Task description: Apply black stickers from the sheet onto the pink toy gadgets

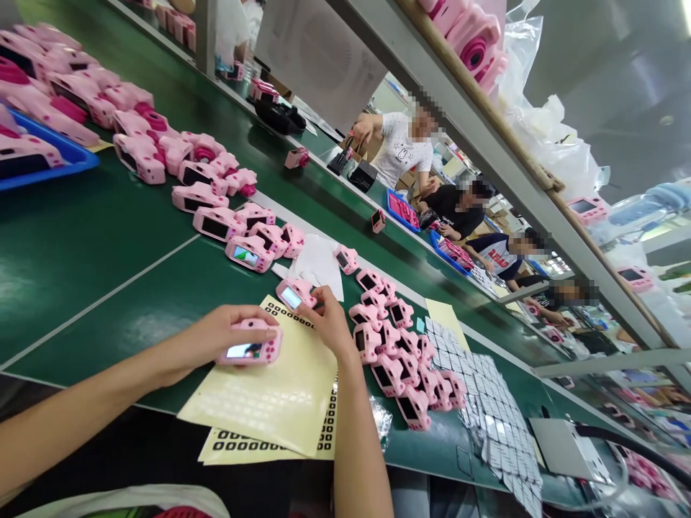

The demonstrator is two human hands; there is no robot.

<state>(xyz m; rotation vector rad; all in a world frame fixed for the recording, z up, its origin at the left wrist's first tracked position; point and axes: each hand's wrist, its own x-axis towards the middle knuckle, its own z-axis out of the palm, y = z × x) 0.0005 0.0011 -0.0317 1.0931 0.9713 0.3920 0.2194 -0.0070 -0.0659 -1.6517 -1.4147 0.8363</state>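
Note:
My left hand [237,327] is wrapped round a pink toy camera [273,345] with a lit screen, above the yellow sticker sheets [259,410]. Further forward, the fingers of my right hand [325,316] close on the right side of a second pink camera [291,293], whose screen is lit too. Black square stickers line the edges of the sheets. Just beyond the second camera lies a crumpled white sheet [318,262]. A pink camera with a colourful lit screen [249,254] stands at the end of a row.
Many pink cameras [199,194] cover the table at the back left, beside a blue tray [65,169]. Another cluster [402,360] stands right of my right arm, next to silvery packed squares [497,410]. Several people work across the conveyor [324,198]. A shelf beam [486,158] slants overhead.

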